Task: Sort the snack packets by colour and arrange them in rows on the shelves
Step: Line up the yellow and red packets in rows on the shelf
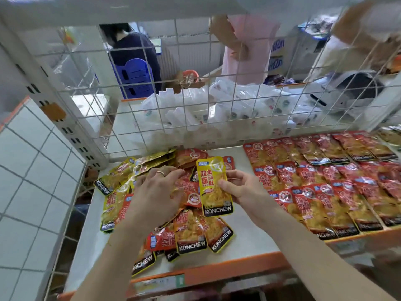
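A mixed pile of red and yellow snack packets (188, 229) lies on the left half of the white shelf (249, 233). My right hand (240, 187) pinches one yellow packet (214, 187) upright above the pile, thumb on its front. My left hand (156, 192), a ring on one finger, rests spread over the pile, fingers touching red packets. Several yellow packets (121, 177) lie loose at the pile's left. Red packets (325, 181) lie in neat overlapping rows on the right half of the shelf.
A white wire grid (173, 109) backs the shelf, with white plastic boxes (217, 105) behind it. A tiled wall (32, 170) stands at the left. The shelf has an orange front edge (217, 270). People stand beyond the grid.
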